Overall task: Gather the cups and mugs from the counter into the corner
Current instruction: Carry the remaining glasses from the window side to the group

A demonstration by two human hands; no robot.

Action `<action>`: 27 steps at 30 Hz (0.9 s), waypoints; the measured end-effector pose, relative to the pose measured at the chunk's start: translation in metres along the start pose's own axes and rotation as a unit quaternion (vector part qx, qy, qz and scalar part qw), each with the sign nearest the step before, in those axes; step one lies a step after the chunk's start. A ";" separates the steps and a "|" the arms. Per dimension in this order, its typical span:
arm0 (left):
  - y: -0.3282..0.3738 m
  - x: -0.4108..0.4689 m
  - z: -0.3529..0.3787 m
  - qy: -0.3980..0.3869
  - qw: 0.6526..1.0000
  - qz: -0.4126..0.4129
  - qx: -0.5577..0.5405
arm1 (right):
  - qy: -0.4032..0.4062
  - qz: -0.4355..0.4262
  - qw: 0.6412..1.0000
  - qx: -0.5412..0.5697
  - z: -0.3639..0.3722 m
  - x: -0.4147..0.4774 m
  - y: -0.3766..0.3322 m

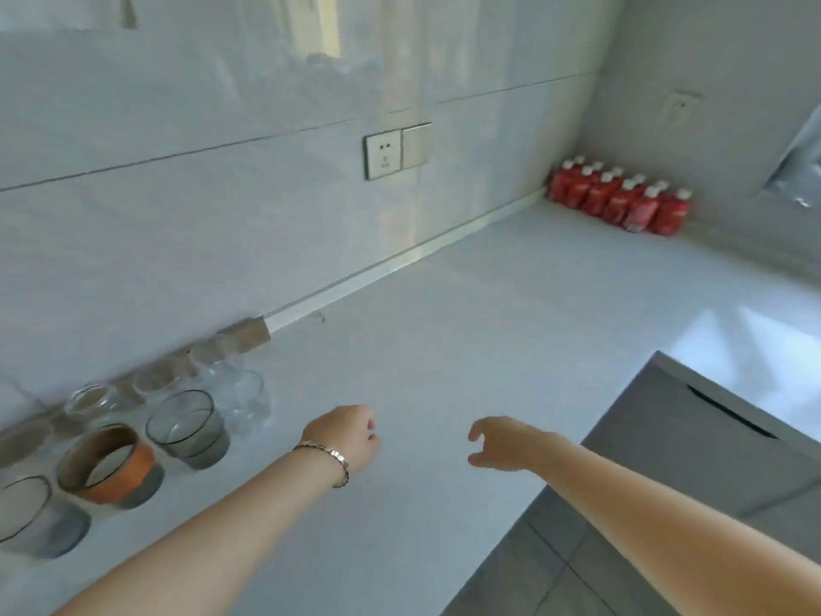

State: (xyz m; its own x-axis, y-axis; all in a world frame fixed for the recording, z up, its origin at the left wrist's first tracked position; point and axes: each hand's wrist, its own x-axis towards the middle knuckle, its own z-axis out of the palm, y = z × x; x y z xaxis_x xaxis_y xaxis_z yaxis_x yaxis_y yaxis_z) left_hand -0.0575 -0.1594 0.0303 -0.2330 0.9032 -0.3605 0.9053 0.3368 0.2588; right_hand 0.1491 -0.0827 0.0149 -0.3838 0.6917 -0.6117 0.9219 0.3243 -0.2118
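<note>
Both hands hang empty over the white table [444, 349]. The left hand [351, 437], with a bracelet [326, 460] at the wrist, is curled loosely into a near fist and grips nothing. The right hand [502, 442] is half open, thumb and fingers spread in a loose curve, also with nothing in it. The two hands are near each other and apart from all the cups.

The cups are bunched at the far left, against the wall [177, 215], to the left of the left hand. Nearest that hand is a smoky grey glass [189, 431], upright. Just beside it to the left stands an orange mug [111, 466], and further left, at the frame edge, a grey cup [37, 515]. Behind these, by the wall, sit several clear glasses [89, 400], blurred and hard to count.

Well apart from the hands, in the far right corner of the table, stands a row of red bottles [622, 197]. A socket [384, 155] is on the wall.
</note>
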 end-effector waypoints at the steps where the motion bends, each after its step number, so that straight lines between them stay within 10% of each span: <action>1: 0.032 0.012 0.002 -0.007 1.000 0.018 0.006 | 0.009 0.017 1.000 0.005 -0.009 -0.009 0.033; 12: 0.417 0.081 0.051 -0.064 0.973 0.221 0.009 | 0.031 0.238 0.970 0.048 -0.064 -0.138 0.383; 27: 0.714 0.170 0.146 -0.154 0.903 0.377 0.137 | 0.117 0.417 0.868 0.241 -0.067 -0.201 0.643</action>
State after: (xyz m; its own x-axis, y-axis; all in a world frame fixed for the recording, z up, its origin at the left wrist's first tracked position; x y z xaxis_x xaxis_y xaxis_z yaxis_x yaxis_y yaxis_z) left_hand 0.6010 0.1952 0.0230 0.5580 0.7172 -0.4173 0.8290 -0.4601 0.3179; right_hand 0.8159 0.0299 0.0525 0.4806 0.6864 -0.5457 0.7774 -0.6215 -0.0971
